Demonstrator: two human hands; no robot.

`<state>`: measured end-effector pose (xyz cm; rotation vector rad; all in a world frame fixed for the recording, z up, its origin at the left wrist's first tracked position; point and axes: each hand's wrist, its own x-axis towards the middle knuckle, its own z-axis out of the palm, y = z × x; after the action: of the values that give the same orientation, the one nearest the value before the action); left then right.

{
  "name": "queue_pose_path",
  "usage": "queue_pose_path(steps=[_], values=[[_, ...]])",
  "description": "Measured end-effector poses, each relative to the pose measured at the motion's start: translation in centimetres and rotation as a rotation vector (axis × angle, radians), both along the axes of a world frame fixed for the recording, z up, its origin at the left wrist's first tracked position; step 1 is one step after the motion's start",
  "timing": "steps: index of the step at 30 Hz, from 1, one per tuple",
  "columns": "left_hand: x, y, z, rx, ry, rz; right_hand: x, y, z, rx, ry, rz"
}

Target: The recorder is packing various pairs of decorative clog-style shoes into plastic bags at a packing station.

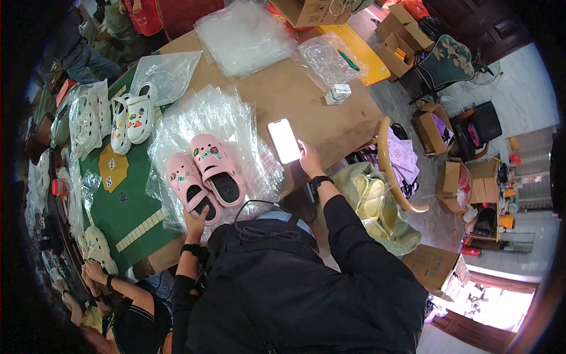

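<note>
A pair of pink clogs [216, 162] with colourful charms and dark insoles lies side by side on a stack of clear plastic bags [177, 127]. My left hand [195, 223] grips the left clog at its heel, with the thumb over the rim. To the right, my right hand [309, 160] is closed on the lower right edge of a phone [284, 141] with a bright white screen. Its fingers are partly hidden, and I cannot tell whether the phone rests on the brown tabletop [318, 127].
White clogs [140, 115] and bagged clogs [88, 121] stand on the green mat [132, 183] at left. A co-worker's hands [94, 274] are by pale clogs [97, 251]. More plastic bags [244, 38] and a small white box [338, 94] lie farther back. A curved wooden chair rail [386, 171] borders the right.
</note>
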<state>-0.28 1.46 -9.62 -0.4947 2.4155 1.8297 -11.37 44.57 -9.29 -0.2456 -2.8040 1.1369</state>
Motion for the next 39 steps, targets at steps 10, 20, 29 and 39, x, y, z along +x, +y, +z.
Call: queue_pose_path(steps=[10,20,29,39], values=[[-0.1,0.6,1.0,0.051,0.023,-0.005,-1.0,-1.0,0.2,0.251,-0.162,0.094],[0.0,0.3,0.1,0.038,0.058,0.005,2.9,-1.1,0.3,0.133,-0.179,0.105],[0.1,0.0,0.0,-0.044,0.016,-0.006,6.7,-3.3,2.0,0.187,-0.185,0.184],[0.1,-0.8,-1.4,0.018,0.037,-0.011,0.2,-5.3,0.3,0.268,-0.126,0.078]])
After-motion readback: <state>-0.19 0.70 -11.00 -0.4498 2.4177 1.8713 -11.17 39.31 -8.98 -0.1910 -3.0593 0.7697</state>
